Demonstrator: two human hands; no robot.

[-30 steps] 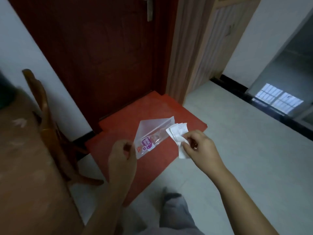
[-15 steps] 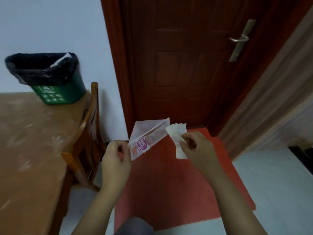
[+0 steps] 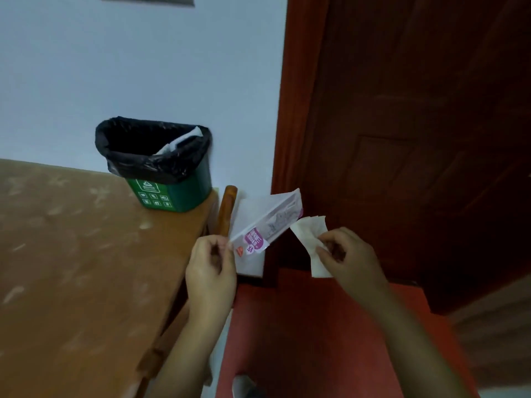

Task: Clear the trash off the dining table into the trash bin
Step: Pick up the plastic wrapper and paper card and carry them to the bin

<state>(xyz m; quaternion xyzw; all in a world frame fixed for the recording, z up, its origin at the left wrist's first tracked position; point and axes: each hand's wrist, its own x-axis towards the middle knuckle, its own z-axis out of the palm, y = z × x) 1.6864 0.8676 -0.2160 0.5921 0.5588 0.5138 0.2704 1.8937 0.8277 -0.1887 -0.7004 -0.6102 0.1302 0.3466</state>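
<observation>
Green bin [image 3: 175,193], black liner [image 3: 149,165]; white tissue [image 3: 309,234]; red mat [image 3: 316,334].

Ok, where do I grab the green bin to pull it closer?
Probably the green bin by its near rim, reaching over the table: the wall is close behind it, and its top is open, so fingers can hook over the black bag edge.

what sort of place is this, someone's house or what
Most likely a home dining area beside a doorway: a wooden table with a small lined trash bin on it, a wooden chair pushed up to it, and a dark red door with a red mat.
</observation>
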